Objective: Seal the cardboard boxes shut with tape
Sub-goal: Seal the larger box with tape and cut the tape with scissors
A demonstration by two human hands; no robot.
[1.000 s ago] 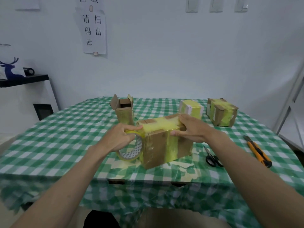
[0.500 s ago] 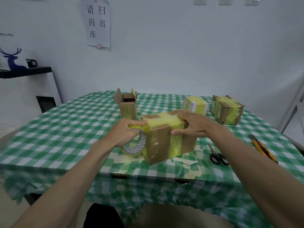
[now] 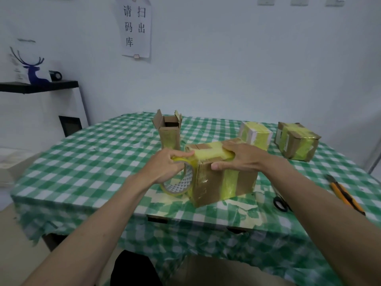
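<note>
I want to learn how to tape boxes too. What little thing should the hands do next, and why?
Probably pull the tape roll down the box's near end. The left hand grips the roll at the top corner, the tape already lies along the top, and the right hand holds the box steady.

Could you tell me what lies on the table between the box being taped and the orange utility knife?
In the head view, black-handled scissors lie between the box and the utility knife, partly hidden by the right forearm.

A pale wall (image 3: 226, 69) bears a paper notice (image 3: 136, 27) above a black shelf (image 3: 41, 86).
</note>
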